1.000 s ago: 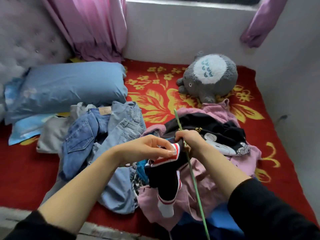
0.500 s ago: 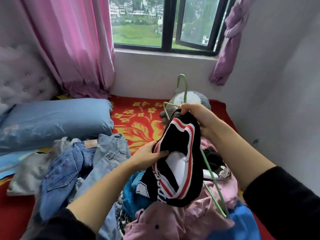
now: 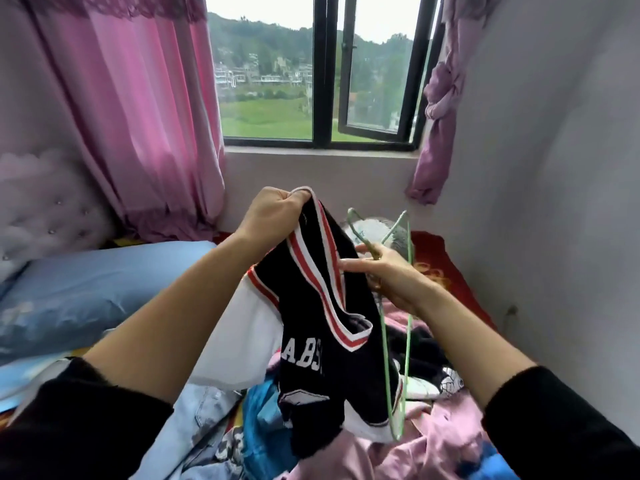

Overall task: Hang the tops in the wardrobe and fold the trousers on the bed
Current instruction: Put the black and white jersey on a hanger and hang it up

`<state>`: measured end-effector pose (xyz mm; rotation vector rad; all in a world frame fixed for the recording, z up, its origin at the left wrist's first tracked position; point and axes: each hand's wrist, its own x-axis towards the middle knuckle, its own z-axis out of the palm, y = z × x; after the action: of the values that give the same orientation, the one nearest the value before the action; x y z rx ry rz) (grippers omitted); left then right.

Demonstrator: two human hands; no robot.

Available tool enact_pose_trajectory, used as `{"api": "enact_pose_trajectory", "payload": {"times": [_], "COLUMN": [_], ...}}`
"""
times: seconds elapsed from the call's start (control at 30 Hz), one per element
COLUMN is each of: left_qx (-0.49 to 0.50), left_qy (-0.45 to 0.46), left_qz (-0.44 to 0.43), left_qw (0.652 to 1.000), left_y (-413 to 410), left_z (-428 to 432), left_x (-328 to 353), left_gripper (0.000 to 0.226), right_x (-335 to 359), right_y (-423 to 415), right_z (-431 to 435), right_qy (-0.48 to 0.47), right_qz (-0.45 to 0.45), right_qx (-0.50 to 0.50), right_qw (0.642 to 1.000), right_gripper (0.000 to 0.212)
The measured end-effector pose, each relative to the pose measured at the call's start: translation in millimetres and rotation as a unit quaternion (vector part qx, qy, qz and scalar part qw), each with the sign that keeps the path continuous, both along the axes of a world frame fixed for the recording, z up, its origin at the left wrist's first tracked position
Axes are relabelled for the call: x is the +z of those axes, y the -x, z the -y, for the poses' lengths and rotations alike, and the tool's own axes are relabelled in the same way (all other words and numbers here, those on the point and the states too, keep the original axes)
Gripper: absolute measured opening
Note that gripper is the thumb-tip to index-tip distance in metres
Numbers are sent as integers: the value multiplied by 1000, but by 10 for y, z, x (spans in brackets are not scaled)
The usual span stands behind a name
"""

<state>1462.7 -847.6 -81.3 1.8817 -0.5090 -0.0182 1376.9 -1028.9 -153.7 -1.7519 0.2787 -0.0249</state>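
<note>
Head view shows my left hand (image 3: pixel 273 216) raised and curled tight on the red-and-white striped edge of the black top (image 3: pixel 346 375). The rest of the top hangs down from that grip over the heap of clothes on the bed (image 3: pixel 446 258). My right hand (image 3: pixel 391 275) is lower and to the right. It pinches the green wire hanger (image 3: pixel 408 341) at its neck between thumb and forefinger, and the other fingers reach out straight to touch the same striped band. The hanger's long axis runs nearly straight up and down: hook at the top toward the window, one shoulder end pointing down beside the top's right edge, just apart from the cloth. So the opening I need lies up and left of the wire, between my two hands, and I judge the right hand must swing that lower end leftward into the striped loop while the left holds the loop wide. I cannot tell whether this loop is the neck or an armhole. The top's hem is lost among the pink and blue garments below. A grey plush toy (image 3: pixel 398 237) is half hidden behind the hanger. The jeans (image 3: pixel 204 410) lie unfolded under my left forearm, partly covered by it. No wardrobe is in view.
</note>
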Motion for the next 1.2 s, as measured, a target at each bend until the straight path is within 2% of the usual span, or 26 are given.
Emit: {"api": "enact_pose_trajectory", "payload": {"times": [0.07,0.2,0.3,0.37,0.43,0.5,0.53,0.57,0.6,0.63,0.7,0.73,0.8,0.83,0.93,1.0,1.07,1.13,1.2], "left_qx": [-3,-19,16,67,103,128,142,155,171,188,219,225,196,160,23,-30,-39,-28,0], "left_qy": [3,5,-26,-80,-173,-285,-326,-352,-356,-343,-256,-172,23,73,71,52,50,75,78], "left_qz": [7,14,56,112,154,152,142,131,117,105,112,101,18,-30,-155,-212,-239,-256,-243], "left_qw": [1000,1000,998,988,967,938,924,914,911,914,935,954,980,984,985,976,969,963,967], "left_y": [29,73,6,-121,-285,-413,-447,-464,-457,-453,-515,-562,-564,-544,-410,-371,-361,-333,-303], "left_z": [57,83,-25,-204,-440,-666,-763,-839,-878,-886,-850,-826,-768,-752,-684,-609,-515,-374,-212], "left_x": [117,290,399,456,463,390,334,283,258,260,339,405,519,522,333,211,122,78,28], "left_gripper": [35,29,37,36,35,32,22,10,10,17,24,24,24,24,16,14,28,18,18], "right_x": [-124,-308,-179,-10,146,274,334,403,486,584,797,907,1063,1080,900,707,566,502,490], "right_y": [-9,-189,-308,-338,-357,-361,-364,-366,-361,-356,-346,-330,-302,-304,-330,-338,-307,-257,-197], "right_z": [-197,-402,-283,-114,113,343,443,529,585,622,657,660,668,680,732,773,796,784,741], "right_qy": [53,150,251,293,323,332,333,335,336,335,332,329,326,327,304,270,234,183,135], "right_qz": [9,69,69,76,68,49,45,44,44,46,67,86,119,123,98,77,67,67,72], "right_qx": [-23,-175,-230,-240,-242,-243,-247,-253,-256,-258,-267,-275,-290,-289,-260,-249,-244,-208,-168], "right_qw": [998,971,938,922,912,910,909,907,905,905,902,899,892,892,911,927,939,959,974], "right_gripper": [80,57,36,17,8,6,7,8,10,13,15,12,9,9,9,17,22,15,20]}}
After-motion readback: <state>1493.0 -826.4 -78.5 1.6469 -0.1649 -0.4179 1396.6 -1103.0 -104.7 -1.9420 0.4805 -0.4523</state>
